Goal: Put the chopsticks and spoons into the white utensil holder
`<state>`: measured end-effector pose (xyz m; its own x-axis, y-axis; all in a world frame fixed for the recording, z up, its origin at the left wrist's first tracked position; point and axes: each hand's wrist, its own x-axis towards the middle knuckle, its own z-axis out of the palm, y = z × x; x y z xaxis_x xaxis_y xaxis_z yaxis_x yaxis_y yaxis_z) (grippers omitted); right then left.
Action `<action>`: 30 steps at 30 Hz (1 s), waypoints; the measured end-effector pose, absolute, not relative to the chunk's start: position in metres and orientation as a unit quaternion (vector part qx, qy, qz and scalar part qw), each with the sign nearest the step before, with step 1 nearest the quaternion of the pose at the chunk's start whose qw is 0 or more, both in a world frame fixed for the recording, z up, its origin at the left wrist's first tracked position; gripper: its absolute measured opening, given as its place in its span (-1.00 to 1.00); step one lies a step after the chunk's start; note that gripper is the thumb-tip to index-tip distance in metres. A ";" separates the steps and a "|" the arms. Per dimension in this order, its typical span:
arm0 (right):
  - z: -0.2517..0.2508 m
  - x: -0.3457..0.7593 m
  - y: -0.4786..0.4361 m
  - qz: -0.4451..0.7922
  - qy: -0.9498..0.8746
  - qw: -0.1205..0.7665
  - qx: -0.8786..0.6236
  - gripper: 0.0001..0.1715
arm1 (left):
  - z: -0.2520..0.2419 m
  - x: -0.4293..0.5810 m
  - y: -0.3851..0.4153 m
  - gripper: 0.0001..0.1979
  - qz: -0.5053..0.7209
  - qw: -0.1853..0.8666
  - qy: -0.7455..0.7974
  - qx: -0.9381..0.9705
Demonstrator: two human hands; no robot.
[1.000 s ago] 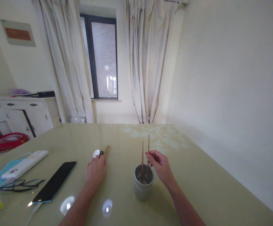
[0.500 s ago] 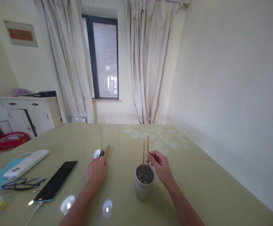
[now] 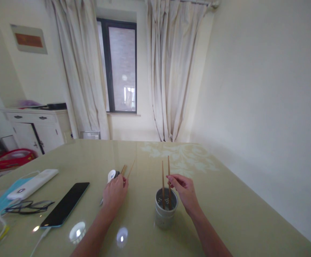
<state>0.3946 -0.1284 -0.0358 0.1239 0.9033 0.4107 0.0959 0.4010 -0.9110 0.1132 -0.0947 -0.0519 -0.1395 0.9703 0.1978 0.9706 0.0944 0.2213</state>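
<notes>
A grey utensil holder (image 3: pixel 166 217) with a perforated bottom stands on the table. Two chopsticks rise out of it; my right hand (image 3: pixel 183 187) pinches the right-hand chopstick (image 3: pixel 168 166) between thumb and fingertips, its lower end inside the holder. The other chopstick (image 3: pixel 163 175) leans untouched beside it. My left hand (image 3: pixel 115 192) is low over the table, closed on a thin chopstick (image 3: pixel 131 168) that points up to the right, slightly blurred. Just beyond its knuckles lie more chopsticks (image 3: pixel 123 169) and a white spoon (image 3: pixel 112 174) beside a dark one, partly covered by the hand.
Left of my hands lie a phone (image 3: pixel 65 203) with a cable plugged in, folded glasses (image 3: pixel 30 207), a white power bank (image 3: pixel 33 184) and a blue face mask (image 3: pixel 0 205). A wall (image 3: pixel 268 107) runs along the table's right side. Lamp reflections show on the glossy tabletop (image 3: pixel 139 217).
My left hand has shifted right, with a thin chopstick now apart from the others and angled up. More of the spoons shows. My right hand keeps its pinch, nearly still.
</notes>
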 end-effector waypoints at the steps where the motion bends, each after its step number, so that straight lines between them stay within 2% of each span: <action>1: -0.036 0.394 -0.128 0.334 -0.573 0.610 -0.433 -0.50 | -0.052 0.114 -0.095 -0.70 -0.154 -0.003 -0.739 -0.655; 7: -0.037 0.393 -0.128 0.344 -0.579 0.602 -0.429 -0.50 | -0.059 0.117 -0.092 -0.70 -0.201 -0.016 -0.711 -0.674; 16: -0.043 0.393 -0.125 0.321 -0.598 0.579 -0.451 -0.44 | -0.066 0.128 -0.095 -0.65 -0.384 -0.089 -0.613 -0.684; 25: -0.045 0.391 -0.125 0.324 -0.605 0.565 -0.457 -0.47 | -0.066 0.162 -0.121 -0.71 -0.535 -0.094 -0.480 -0.689; 30: -0.040 0.394 -0.127 0.289 -0.614 0.575 -0.458 -0.53 | -0.070 0.177 -0.139 -0.69 -0.581 -0.040 -0.362 -0.728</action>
<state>0.3941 -0.1270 -0.0398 0.0790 0.8939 0.4412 0.2299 0.4143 -0.8806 0.1768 -0.1386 -0.0700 0.0621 0.5736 0.8168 0.4804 -0.7345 0.4793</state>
